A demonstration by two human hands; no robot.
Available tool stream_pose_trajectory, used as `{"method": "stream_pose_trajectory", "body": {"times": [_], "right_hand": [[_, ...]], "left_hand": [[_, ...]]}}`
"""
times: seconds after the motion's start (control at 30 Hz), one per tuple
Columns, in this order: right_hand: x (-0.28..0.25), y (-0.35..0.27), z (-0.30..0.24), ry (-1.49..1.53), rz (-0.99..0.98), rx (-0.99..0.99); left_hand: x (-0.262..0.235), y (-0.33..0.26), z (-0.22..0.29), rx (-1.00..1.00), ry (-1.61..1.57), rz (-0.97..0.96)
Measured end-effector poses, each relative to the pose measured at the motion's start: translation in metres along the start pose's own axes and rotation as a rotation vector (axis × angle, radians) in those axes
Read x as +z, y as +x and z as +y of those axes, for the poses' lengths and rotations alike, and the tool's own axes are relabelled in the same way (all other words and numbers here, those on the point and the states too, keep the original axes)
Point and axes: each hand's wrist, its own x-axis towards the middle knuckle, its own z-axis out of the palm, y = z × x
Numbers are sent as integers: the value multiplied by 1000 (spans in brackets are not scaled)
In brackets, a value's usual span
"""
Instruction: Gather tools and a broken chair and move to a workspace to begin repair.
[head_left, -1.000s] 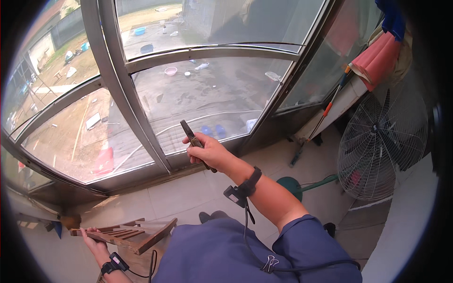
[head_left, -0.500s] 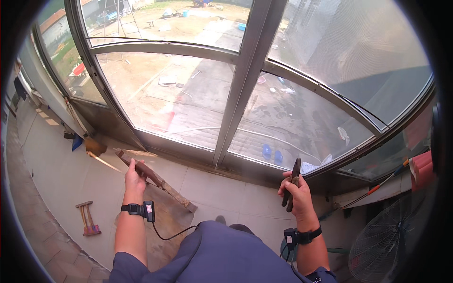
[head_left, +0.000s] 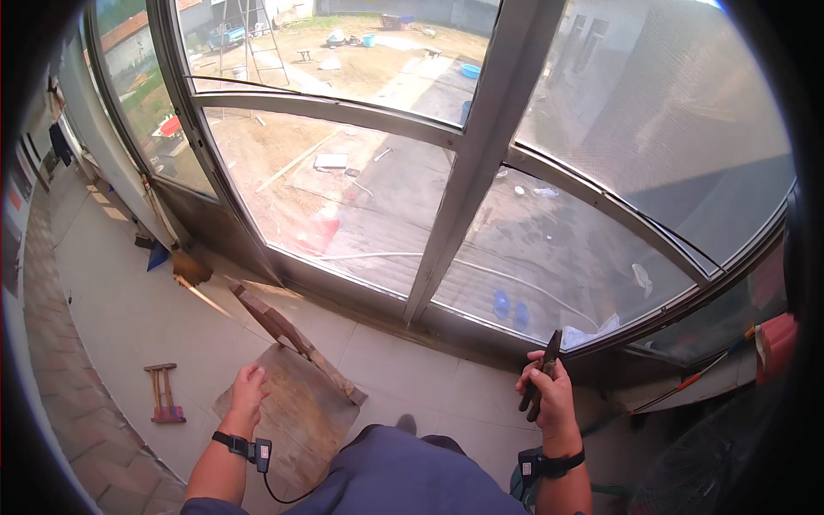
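Note:
My left hand [head_left: 246,393] hangs over the left edge of a worn wooden chair's seat [head_left: 305,421], fingers loosely bent and apart, holding nothing. The chair's dark wooden backrest [head_left: 279,329] rises on the far side of the seat, a little beyond that hand. On the right, my right hand [head_left: 555,402] is closed around dark pliers [head_left: 554,345], whose jaws point up and away from me. The handles come out below my fingers, and part of them is hidden in the grip.
A metal-framed glass door [head_left: 429,266] stands ahead, a yard behind it. On the floor to the left are a small folded wooden stool [head_left: 163,393] and a broom [head_left: 190,270]. A wire fan guard [head_left: 695,455] is at the lower right.
My left hand has let go of the chair's backrest and drawn back toward me. The pliers remain in my right hand, now tilted more to the right. The view has shifted.

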Motion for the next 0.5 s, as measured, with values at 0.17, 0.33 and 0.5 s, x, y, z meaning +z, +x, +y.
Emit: {"method": "stream_pose_trajectory", "body": {"times": [0.17,0.33,0.5], "right_hand": [[-3,3,8,17,22,5],[-14,-2,14,60,55,36],[-15,-2,16,57,49,31]], "left_hand": [[-33,-141,-92,-766,467,-544],[-57,-140,-107,-434,479,-728],[-16,-162,-24,-395,732,-782]]}}
